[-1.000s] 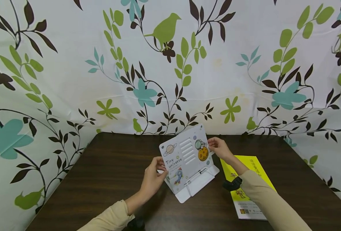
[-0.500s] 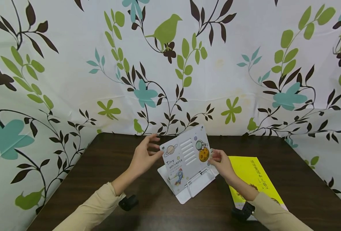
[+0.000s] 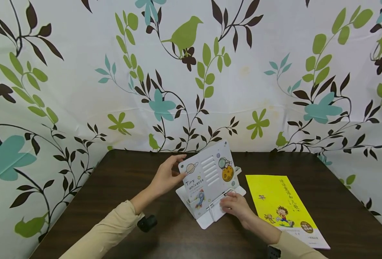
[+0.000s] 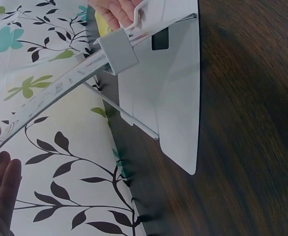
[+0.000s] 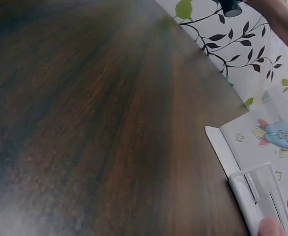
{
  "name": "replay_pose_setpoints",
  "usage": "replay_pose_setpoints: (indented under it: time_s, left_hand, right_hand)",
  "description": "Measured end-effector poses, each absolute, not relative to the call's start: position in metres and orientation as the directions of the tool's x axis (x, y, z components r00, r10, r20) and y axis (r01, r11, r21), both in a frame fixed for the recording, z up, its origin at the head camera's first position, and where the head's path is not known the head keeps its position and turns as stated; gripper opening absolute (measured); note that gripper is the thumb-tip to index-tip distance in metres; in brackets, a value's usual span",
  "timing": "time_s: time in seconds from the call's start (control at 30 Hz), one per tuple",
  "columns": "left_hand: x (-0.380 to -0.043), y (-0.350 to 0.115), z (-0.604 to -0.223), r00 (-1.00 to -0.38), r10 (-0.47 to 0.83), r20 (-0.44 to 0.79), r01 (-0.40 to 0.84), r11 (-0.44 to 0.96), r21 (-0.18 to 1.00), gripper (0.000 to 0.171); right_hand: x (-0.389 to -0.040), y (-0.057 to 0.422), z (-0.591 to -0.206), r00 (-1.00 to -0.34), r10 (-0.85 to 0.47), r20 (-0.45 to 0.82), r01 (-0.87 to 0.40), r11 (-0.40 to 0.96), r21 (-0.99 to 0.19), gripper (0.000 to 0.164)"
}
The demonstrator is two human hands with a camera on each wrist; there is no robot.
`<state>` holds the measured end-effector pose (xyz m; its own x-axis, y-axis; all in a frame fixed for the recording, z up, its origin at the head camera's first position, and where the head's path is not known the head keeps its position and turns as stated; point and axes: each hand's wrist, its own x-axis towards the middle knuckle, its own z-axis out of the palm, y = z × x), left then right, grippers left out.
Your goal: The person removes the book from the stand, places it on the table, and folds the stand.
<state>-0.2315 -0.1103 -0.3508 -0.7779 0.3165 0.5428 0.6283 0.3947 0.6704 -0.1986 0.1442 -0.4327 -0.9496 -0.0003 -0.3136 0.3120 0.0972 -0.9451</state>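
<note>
A white book stand (image 3: 210,176), printed with a planet, a rocket and "Tiny universe", stands tilted back on the table. My left hand (image 3: 168,174) holds the panel's upper left corner, thumb in front and fingers behind. In the left wrist view, the panel's edge runs between that thumb and the fingers (image 4: 4,182). Low on the stand, my right hand (image 3: 237,208) has curled fingers at the wire page holder (image 3: 212,212). In the right wrist view, thumb and a fingertip (image 5: 269,227) come to either side of the wire holder; their exact contact is partly cut off.
A yellow book (image 3: 285,201) with a cartoon child on its cover lies flat to the right of the stand. The dark wooden table (image 3: 113,201) meets a cloth (image 3: 81,72) with leaves and birds behind it. A support strut (image 4: 129,115) props the panel from behind.
My left hand has moved up from the panel's left side to its upper corner. My right hand has come down from the right edge to the wire holder. The stand stays put.
</note>
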Motion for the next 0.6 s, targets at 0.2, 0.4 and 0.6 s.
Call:
replay_pose_setpoints:
  time_s: [0.2, 0.4, 0.6]
  left_hand:
    - [-0.231, -0.113, -0.353, -0.761, 0.334, 0.556, 0.649, 0.382, 0.658, 0.05]
    - [-0.229, -0.114, -0.354, -0.774, 0.294, 0.56, 0.633, 0.358, 0.686, 0.047]
    - [-0.232, -0.112, -0.36, -0.784, 0.273, 0.558, 0.621, 0.374, 0.689, 0.047]
  right_hand:
    - [-0.202, 0.133, -0.44, -0.964, 0.021, -0.267, 0.267, 0.047, -0.962, 0.053]
    - [-0.199, 0.122, -0.439, -0.975, 0.032, -0.219, 0.22, 0.017, -0.975, 0.055]
    - [-0.199, 0.117, -0.439, -0.973, 0.072, -0.217, 0.216, -0.02, -0.976, 0.056]
